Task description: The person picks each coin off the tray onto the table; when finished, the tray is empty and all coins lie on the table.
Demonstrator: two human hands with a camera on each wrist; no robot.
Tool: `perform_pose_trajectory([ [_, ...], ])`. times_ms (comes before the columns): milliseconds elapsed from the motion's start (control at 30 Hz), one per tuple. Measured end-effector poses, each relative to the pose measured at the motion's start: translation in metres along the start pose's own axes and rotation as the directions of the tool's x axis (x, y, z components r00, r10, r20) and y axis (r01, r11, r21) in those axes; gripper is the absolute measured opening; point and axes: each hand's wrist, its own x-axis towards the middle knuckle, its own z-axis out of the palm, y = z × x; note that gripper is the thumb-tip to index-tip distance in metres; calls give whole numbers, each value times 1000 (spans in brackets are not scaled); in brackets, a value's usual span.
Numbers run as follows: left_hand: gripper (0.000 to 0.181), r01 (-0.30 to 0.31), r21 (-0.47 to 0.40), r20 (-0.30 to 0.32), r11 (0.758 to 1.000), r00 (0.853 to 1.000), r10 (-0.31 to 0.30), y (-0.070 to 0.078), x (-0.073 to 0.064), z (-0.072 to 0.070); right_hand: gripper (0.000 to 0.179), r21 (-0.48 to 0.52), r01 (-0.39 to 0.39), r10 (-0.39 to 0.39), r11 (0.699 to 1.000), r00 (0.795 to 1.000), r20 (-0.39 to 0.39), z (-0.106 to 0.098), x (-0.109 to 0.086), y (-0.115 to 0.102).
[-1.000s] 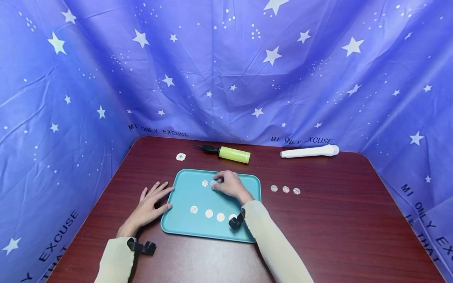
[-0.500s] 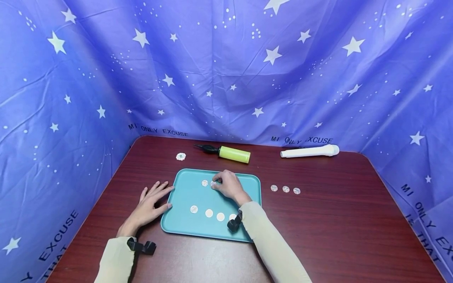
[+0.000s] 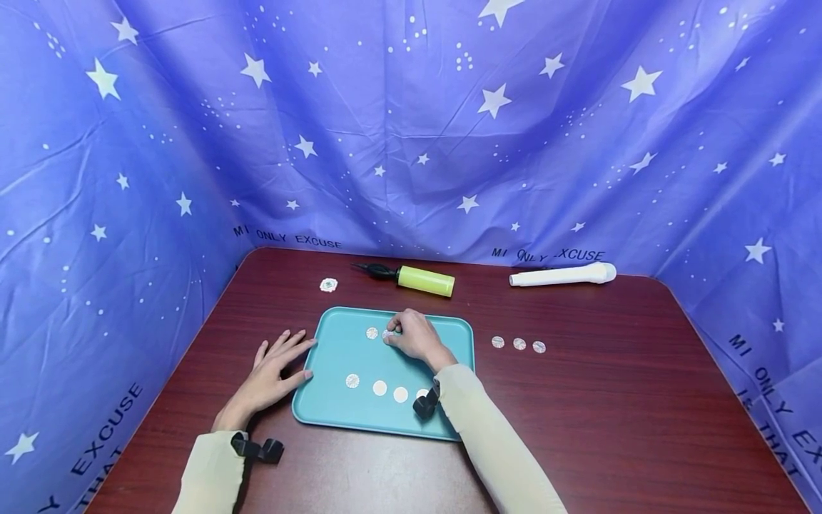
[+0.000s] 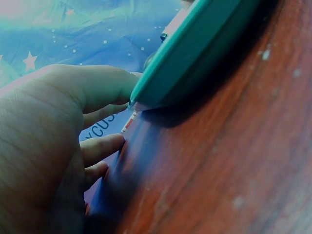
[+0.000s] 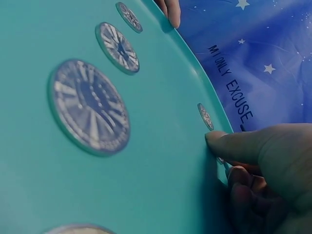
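Note:
A turquoise tray (image 3: 330,357) lies on the table, with several round silvery coins on it. Near its far side my right hand (image 3: 417,337) pinches a coin (image 3: 387,333) between thumb and curled fingers, partly covering it. Just left of that one lies another coin (image 3: 372,333). Along the near part runs a row holding a patterned coin (image 3: 352,381) and paler ones, the rightmost partly behind the wrist camera. My left hand (image 3: 270,375) is spread at the tray's left edge, index finger and thumb touching the rim (image 4: 146,92) and the other fingers on the table.
Right of the tray, three coins (image 3: 519,344) lie in a row on the brown table (image 3: 616,414). Behind it are a yellow-green hand pump (image 3: 425,281) with a black nozzle, a white microphone-shaped stick (image 3: 561,275) and a small white scalloped piece (image 3: 328,285). A starry blue curtain (image 3: 398,107) surrounds the table.
My right hand has shifted very slightly left, and its wrist and sleeve have dipped a little, the coin staying between its fingers. The left hand and the tray stay in place.

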Motion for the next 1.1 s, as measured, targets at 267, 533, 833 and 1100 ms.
perform_pose_trajectory([
  [267, 59, 3, -1, 2, 1000, 1000, -3, 1, 0, 0, 22, 18, 10, -10, 1000, 1000, 2, -1, 1, 3],
  [533, 59, -7, 2, -7, 1000, 1000, 7, 0, 1, 0, 23, 13, 61, -61, 998, 998, -33, -1, 0, 5],
  [833, 59, -1, 2, 1, 1000, 1000, 1, -1, 1, 0, 18, -4, 35, -35, 999, 999, -16, 1, 1, 2],
  [1100, 59, 0, -2, 4, 1000, 1000, 0, -2, 1, 0, 19, -17, 20, -20, 1000, 1000, -18, 3, 1, 3],
])
